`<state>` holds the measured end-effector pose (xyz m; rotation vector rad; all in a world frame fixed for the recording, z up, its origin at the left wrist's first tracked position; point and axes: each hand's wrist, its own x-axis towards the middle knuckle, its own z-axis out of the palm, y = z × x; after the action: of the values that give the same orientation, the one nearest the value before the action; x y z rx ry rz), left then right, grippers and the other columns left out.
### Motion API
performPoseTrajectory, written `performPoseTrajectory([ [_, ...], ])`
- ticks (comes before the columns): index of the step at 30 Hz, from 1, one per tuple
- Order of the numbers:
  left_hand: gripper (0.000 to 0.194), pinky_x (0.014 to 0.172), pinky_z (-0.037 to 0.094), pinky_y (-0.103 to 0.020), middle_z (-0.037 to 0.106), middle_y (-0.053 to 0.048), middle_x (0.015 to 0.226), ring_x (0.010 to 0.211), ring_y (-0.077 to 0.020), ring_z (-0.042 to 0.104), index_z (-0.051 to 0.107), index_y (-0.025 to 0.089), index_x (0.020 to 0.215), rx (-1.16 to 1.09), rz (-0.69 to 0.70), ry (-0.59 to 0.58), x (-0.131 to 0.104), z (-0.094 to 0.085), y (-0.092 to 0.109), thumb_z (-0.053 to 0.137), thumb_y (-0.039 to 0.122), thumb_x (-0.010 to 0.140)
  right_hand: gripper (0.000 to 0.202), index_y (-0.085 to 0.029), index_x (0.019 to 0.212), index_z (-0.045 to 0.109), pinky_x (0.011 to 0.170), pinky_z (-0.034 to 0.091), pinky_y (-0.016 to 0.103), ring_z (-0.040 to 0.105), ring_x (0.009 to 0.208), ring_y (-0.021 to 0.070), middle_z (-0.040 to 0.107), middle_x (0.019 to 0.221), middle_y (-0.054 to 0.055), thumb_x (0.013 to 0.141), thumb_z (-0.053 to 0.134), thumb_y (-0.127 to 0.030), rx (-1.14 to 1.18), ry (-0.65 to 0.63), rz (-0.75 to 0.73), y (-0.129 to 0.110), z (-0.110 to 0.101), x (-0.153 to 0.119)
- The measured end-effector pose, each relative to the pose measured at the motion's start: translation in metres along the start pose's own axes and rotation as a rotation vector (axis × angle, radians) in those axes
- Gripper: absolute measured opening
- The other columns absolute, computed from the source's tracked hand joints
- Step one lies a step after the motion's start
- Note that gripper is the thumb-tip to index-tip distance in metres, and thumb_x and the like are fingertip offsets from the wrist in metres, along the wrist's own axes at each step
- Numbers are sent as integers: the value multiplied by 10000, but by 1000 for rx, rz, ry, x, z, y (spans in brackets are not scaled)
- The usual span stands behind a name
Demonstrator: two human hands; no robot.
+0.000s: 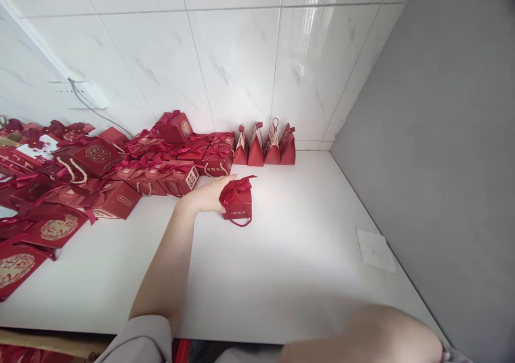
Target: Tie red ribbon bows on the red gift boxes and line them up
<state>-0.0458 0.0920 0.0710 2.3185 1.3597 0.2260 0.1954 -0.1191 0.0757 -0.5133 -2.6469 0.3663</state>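
My left hand is curled around the left side of the box, which stands over the table just right of my palm, cord loop toward me (no clear long axis). Left is nearer, my right hand being out of view

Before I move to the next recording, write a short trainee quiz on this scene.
1. How many triangular boxes stand in the row by the tiled wall?
2. True or false: the right hand holds the red bow-tied box.
3. Where does the flat white square lie: (a) under that box; (b) beside the grey panel; (c) on the piled boxes?
Key: 1 four; 2 false, the left hand does; 3 b.
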Motion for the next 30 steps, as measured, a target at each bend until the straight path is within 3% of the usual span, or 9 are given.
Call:
performPoseTrajectory([
  [4,1194,1101,352,-419,217,-102,1592,1428,-351,288,112,283,1534,-17,10,-132,-12,-6,3,796,488,577,52,-380,690,693,455,477,259,669,697,199,648,601,-36,690,733,-348,67,-152,38,17,-27,-9],
  [7,1149,1118,329,-425,163,-80,1610,1449,-346,240,108,308,1533,-36,-62,-147,-21,-11,5,743,600,622,70,-418,734,714,432,474,300,681,668,225,679,657,-26,704,694,-358,161,-236,64,29,-30,-15],
  [11,962,1083,379,-384,294,-70,1568,1395,-323,359,282,291,1494,-61,-113,-110,-23,-12,14,680,628,686,145,-418,812,721,461,499,290,680,641,203,692,695,-23,721,702,-307,317,-329,97,30,-42,-6],
  [14,801,973,467,-340,419,-67,1493,1254,-292,524,407,292,1429,-61,-105,-97,-21,-8,23,656,583,725,197,-354,1032,694,626,529,252,688,760,174,726,821,-9,841,648,-349,397,-343,69,29,-68,9],
  [17,724,839,506,-339,661,-83,1198,1024,-273,651,410,268,1430,-31,-202,-104,-26,-6,33,560,584,796,307,-245,1202,607,763,504,297,679,894,204,722,1003,53,934,556,-387,268,-253,259,37,-80,24],
  [19,714,721,506,-331,727,-61,927,828,-258,687,361,245,1460,-55,-269,-147,-34,-9,39,483,581,843,254,-211,1157,608,720,478,325,678,842,230,713,973,77,948,532,-333,72,-208,422,49,-72,30],
  [21,675,681,495,-321,725,-41,863,773,-249,687,376,260,1450,-63,-267,-163,-42,-11,44,466,569,857,153,-195,1031,626,647,447,330,673,738,247,709,867,81,925,564,-286,-101,-207,586,64,-54,31],
  [26,527,951,451,-351,553,-64,1354,1199,-266,556,486,284,1357,-6,-103,110,-44,-3,49,466,525,888,153,-201,948,607,567,400,309,662,656,237,703,793,70,957,494,-304,-176,-109,838,91,-20,19],
  [30,408,1017,420,-348,536,-37,1347,1228,-237,520,559,276,1253,-87,-23,232,-30,21,41,471,480,911,133,-232,976,581,565,427,284,627,624,177,690,821,22,950,494,-329,-32,123,929,91,-9,10],
])
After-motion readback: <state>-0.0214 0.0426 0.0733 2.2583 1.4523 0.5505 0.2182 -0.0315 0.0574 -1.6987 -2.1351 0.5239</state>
